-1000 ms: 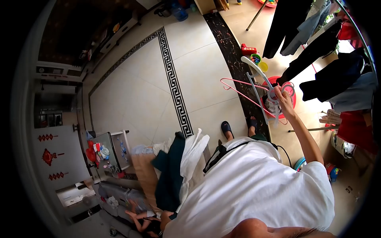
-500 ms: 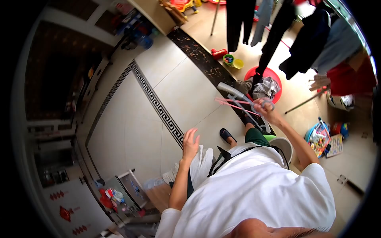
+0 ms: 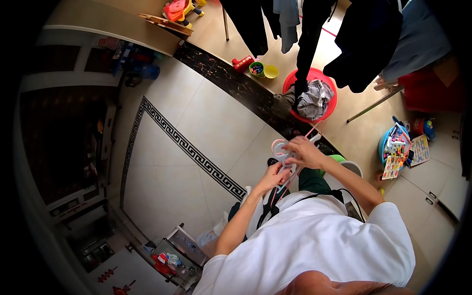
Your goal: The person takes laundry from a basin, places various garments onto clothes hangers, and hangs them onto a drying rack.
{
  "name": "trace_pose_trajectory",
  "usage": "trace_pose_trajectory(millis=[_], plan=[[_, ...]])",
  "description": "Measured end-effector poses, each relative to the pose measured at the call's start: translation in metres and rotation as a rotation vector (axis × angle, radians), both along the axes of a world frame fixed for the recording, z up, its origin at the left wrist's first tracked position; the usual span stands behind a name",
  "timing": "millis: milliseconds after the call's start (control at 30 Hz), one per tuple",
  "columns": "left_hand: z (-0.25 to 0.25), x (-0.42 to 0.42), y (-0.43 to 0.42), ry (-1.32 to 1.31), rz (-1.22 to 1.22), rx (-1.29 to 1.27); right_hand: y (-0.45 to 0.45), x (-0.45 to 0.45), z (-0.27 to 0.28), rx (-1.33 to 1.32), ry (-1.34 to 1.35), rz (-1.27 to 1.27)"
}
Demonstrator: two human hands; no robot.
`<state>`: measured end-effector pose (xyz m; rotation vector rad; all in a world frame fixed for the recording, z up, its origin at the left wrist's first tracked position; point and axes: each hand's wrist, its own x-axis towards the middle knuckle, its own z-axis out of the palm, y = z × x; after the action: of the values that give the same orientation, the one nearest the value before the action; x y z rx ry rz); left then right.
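Grey and pink clothes hangers (image 3: 280, 149) are bunched together in front of my body, their rounded hook ends between my two hands. My right hand (image 3: 306, 153) is closed around the bunch from the upper right. Just below it, my left hand (image 3: 275, 177) grips the hangers with bent fingers. Fingers cover part of the bunch, and I cannot tell how many hangers there are. A red basin (image 3: 332, 101) with crumpled grey-and-white clothes (image 3: 315, 100) stands on the floor beyond my hands.
Dark trousers (image 3: 307, 44) and other garments hang overhead at the upper right. A pale bucket (image 3: 351, 169) stands by my right side. A blue basket of toys (image 3: 393, 147) is farther right. Yellow-green tubs (image 3: 270, 72) and a dark stone threshold (image 3: 221, 81) lie ahead.
My left hand, open and apart before, has moved right and closed on the hangers. My right hand has brought them down and left toward my body. The view has turned somewhat.
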<state>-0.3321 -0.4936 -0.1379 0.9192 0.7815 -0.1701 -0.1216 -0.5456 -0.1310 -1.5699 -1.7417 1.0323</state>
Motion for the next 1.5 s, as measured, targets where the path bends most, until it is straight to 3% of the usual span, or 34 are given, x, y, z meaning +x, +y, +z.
trace_pose_trajectory(millis=[67,200,267,333,367,467,500,600,633,733,767,867,933,967,1100,1167,1267,1367,1467,1500], plan=[[-0.023,0.006,0.002,-0.028,0.179,-0.089,0.011,0.010,-0.007,0.226,-0.122,-0.220],[-0.056,0.027,-0.004,0.023,0.474,-0.115,0.002,0.009,-0.049,0.015,-0.011,-0.513],[-0.085,0.030,-0.012,0.127,0.410,0.105,-0.006,-0.003,-0.077,-0.067,0.271,-0.517],[-0.122,0.031,-0.025,0.261,0.277,0.405,-0.005,-0.012,-0.081,-0.452,0.707,-0.566],[-0.147,0.027,-0.031,0.207,0.224,0.497,-0.003,-0.015,-0.089,-0.493,0.733,-0.534],[-0.146,0.051,-0.027,0.093,0.313,0.450,-0.002,-0.021,-0.122,-0.418,0.639,-0.632],[-0.150,0.056,-0.024,-0.008,0.403,0.252,0.000,-0.021,-0.131,-0.391,0.560,-0.631],[-0.163,0.071,-0.020,-0.044,0.559,0.166,-0.001,-0.018,-0.155,-0.443,0.744,-0.887],[-0.182,0.061,-0.018,0.057,0.406,0.294,-0.002,-0.015,-0.168,-0.381,0.771,-0.923],[-0.206,0.059,-0.009,0.285,0.726,-0.004,-0.014,0.006,-0.208,-0.414,0.851,-1.004],[-0.219,0.056,-0.011,0.301,0.779,0.059,-0.017,0.013,-0.231,-0.406,0.725,-0.991],[-0.251,0.028,-0.015,0.388,0.877,-0.145,-0.029,0.041,-0.294,-0.470,0.692,-1.031],[-0.261,0.012,-0.023,0.452,0.853,-0.119,-0.046,0.057,-0.367,-0.372,0.277,-1.060],[-0.269,0.001,-0.028,0.471,0.843,-0.113,-0.043,0.071,-0.380,-0.509,0.199,-1.089],[-0.292,-0.038,-0.050,0.530,0.921,-0.170,-0.047,0.129,-0.481,-0.670,0.141,-1.173],[-0.301,-0.050,-0.059,0.548,1.026,-0.226,-0.028,0.150,-0.506,-0.668,0.222,-1.386],[-0.314,-0.067,-0.074,0.610,1.102,-0.278,-0.015,0.181,-0.565,-0.578,-0.042,-1.387],[-0.324,-0.073,-0.083,0.655,1.149,-0.325,0.006,0.200,-0.586,-0.525,0.433,-1.531],[-0.334,-0.074,-0.089,0.648,1.147,-0.365,0.033,0.207,-0.585,-0.407,0.510,-1.579],[-0.336,-0.073,-0.090,0.641,1.143,-0.378,0.032,0.218,-0.602,-0.501,0.504,-1.540]])
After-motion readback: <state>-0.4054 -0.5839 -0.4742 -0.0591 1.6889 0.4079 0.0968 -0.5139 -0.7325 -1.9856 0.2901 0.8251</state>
